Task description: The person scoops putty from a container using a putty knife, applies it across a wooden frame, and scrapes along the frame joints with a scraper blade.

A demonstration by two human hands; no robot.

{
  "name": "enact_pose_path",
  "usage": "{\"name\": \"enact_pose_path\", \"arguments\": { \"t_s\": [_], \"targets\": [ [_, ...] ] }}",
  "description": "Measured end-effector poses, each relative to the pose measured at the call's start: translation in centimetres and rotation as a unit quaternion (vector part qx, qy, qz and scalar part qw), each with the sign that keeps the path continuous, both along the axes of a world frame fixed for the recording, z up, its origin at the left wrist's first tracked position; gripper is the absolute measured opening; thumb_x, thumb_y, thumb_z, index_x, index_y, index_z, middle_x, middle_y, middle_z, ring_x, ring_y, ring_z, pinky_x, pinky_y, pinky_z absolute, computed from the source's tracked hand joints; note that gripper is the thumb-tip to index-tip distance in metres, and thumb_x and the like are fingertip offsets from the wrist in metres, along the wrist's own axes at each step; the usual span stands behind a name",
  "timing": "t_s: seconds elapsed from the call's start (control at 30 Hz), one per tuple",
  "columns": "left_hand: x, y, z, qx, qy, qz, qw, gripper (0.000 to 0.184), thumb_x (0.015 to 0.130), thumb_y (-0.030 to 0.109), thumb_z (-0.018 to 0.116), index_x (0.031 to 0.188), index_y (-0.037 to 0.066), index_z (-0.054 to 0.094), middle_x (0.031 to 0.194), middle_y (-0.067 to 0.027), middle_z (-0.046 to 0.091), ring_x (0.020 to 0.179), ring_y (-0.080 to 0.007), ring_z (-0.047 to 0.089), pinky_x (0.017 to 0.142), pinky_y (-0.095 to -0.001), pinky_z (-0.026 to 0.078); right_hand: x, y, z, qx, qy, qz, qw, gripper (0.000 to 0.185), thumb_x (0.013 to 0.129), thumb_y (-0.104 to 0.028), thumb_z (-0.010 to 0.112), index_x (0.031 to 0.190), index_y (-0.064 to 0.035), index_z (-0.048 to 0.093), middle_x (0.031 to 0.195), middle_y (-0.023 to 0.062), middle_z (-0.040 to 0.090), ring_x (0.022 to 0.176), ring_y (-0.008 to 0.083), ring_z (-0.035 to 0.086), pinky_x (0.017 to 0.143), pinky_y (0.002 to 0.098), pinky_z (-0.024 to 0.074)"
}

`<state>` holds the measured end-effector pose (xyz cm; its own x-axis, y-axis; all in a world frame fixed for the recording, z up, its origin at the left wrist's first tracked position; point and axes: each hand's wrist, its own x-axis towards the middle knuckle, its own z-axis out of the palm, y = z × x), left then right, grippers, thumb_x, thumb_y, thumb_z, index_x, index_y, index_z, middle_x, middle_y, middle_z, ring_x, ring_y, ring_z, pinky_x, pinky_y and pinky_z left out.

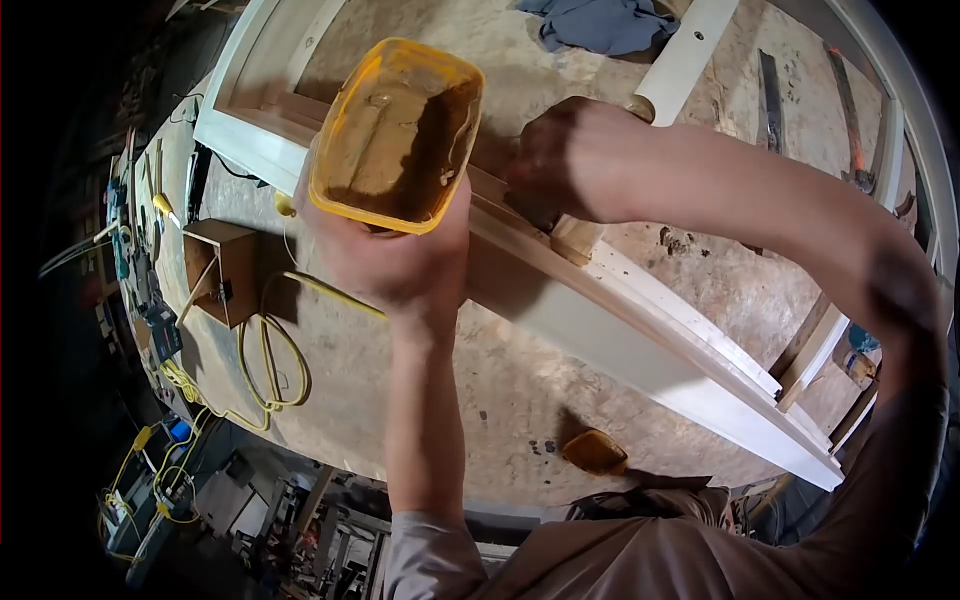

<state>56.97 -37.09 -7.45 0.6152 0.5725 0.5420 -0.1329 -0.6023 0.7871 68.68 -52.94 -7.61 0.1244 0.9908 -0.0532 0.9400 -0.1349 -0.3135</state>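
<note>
A yellow plastic tub [400,135] with brown paste inside is held up by my left hand [385,245], whose fingers are mostly hidden beneath it. My right hand [565,160] is closed at the inner side of a white wooden frame [640,350], just right of the tub. The fingers face away from the camera, and I cannot make out what they hold. Beside the right wrist, a wooden handle end or knob [640,107] shows by a white crosspiece [690,60].
A brown box [222,272] and a coiled yellow cable [270,370] lie on the worktable [500,400] at left. A small orange lid or dish [595,452] is near the front edge. A blue-grey cloth [605,22] and metal tools [771,100] lie at the back.
</note>
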Motion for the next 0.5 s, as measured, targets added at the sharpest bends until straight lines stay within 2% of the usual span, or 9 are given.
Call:
{"name": "enact_pose_path", "arguments": {
  "t_s": [0.1, 0.13, 0.2, 0.23, 0.27, 0.37, 0.47, 0.5],
  "targets": [
    [0.0, 0.2, -0.3, 0.010, -0.006, 0.005, 1.000, 0.063, 0.065, 0.008, 0.090, 0.121, 0.000, 0.062, 0.118, -0.0134, 0.062, 0.104, -0.0274, 0.065, 0.094, -0.0357, 0.052, -0.3, 1.0, -1.6, -0.120, -0.030, 0.014, 0.992, 0.010, 0.087, -0.012, 0.063, 0.080, -0.0075, 0.069, 0.085, 0.0093, 0.071, 0.087, 0.0289, 0.071, 0.073, 0.0401, 0.0602],
    [-0.2, 0.2, -0.1, 0.047, 0.012, 0.015, 0.999, 0.063, 0.065, 0.009, 0.090, 0.121, 0.000, 0.062, 0.118, -0.0134, 0.062, 0.104, -0.0274, 0.065, 0.094, -0.0357, 0.052, -0.5, 1.4, 1.0, -0.191, -0.115, 0.078, 0.972, 0.010, 0.086, -0.011, 0.063, 0.079, -0.0059, 0.069, 0.085, 0.0108, 0.071, 0.083, 0.0297, 0.071, 0.071, 0.0402, 0.0597],
    [-0.6, 0.3, 0.3, 0.119, 0.045, 0.036, 0.991, 0.064, 0.065, 0.009, 0.089, 0.122, 0.000, 0.062, 0.118, -0.0133, 0.062, 0.104, -0.0274, 0.065, 0.094, -0.0357, 0.052, -1.0, 2.3, 6.0, -0.293, -0.260, 0.234, 0.890, 0.011, 0.084, -0.008, 0.063, 0.077, -0.0027, 0.070, 0.087, 0.0137, 0.072, 0.077, 0.0314, 0.072, 0.067, 0.0404, 0.0588],
    [-0.7, 0.2, 0.2, 0.098, 0.041, 0.027, 0.994, 0.063, 0.065, 0.009, 0.089, 0.122, 0.000, 0.062, 0.118, -0.0134, 0.062, 0.104, -0.0274, 0.065, 0.094, -0.0358, 0.052, -0.1, 2.1, 5.1, -0.281, -0.160, 0.055, 0.945, 0.010, 0.084, -0.007, 0.063, 0.078, -0.0014, 0.070, 0.088, 0.0162, 0.072, 0.076, 0.0322, 0.072, 0.067, 0.0408, 0.0582],
    [-0.6, 0.2, 0.2, 0.076, 0.034, 0.018, 0.996, 0.063, 0.065, 0.009, 0.089, 0.121, 0.000, 0.062, 0.118, -0.0135, 0.062, 0.103, -0.0274, 0.065, 0.093, -0.0358, 0.052, 1.1, 1.9, 4.7, -0.256, -0.056, -0.127, 0.957, 0.009, 0.084, -0.006, 0.064, 0.080, 0.0000, 0.070, 0.089, 0.0187, 0.072, 0.075, 0.0329, 0.072, 0.067, 0.0412, 0.0576],
    [-0.3, 0.1, 0.2, 0.046, 0.019, 0.013, 0.999, 0.062, 0.066, 0.008, 0.089, 0.121, -0.001, 0.062, 0.118, -0.0135, 0.062, 0.104, -0.0272, 0.065, 0.093, -0.0356, 0.053, 3.3, -2.7, 6.7, -0.259, -0.109, -0.078, 0.957, 0.005, 0.082, -0.001, 0.066, 0.083, 0.0010, 0.070, 0.090, 0.0202, 0.071, 0.078, 0.0331, 0.070, 0.069, 0.0420, 0.0570],
    [0.2, -0.1, 0.0, 0.013, -0.009, 0.002, 1.000, 0.061, 0.067, 0.008, 0.088, 0.121, -0.001, 0.062, 0.117, -0.0134, 0.062, 0.104, -0.0264, 0.065, 0.093, -0.0350, 0.053, 2.3, -5.2, 5.5, -0.245, 0.055, -0.105, 0.962, 0.015, 0.078, 0.011, 0.059, 0.075, 0.0000, 0.069, 0.072, 0.0159, 0.067, 0.074, 0.0264, 0.069, 0.064, 0.0392, 0.0566],
    [0.2, -0.1, -0.1, -0.002, -0.018, -0.005, 1.000, 0.060, 0.068, 0.008, 0.088, 0.121, -0.001, 0.062, 0.117, -0.0133, 0.062, 0.104, -0.0261, 0.065, 0.093, -0.0348, 0.053, 1.5, -6.8, 3.3, -0.077, 0.047, -0.071, 0.993, 0.012, 0.076, 0.008, 0.060, 0.068, 0.0019, 0.067, 0.068, 0.0192, 0.065, 0.072, 0.0330, 0.069, 0.065, 0.0419, 0.0567]
  ]
}}
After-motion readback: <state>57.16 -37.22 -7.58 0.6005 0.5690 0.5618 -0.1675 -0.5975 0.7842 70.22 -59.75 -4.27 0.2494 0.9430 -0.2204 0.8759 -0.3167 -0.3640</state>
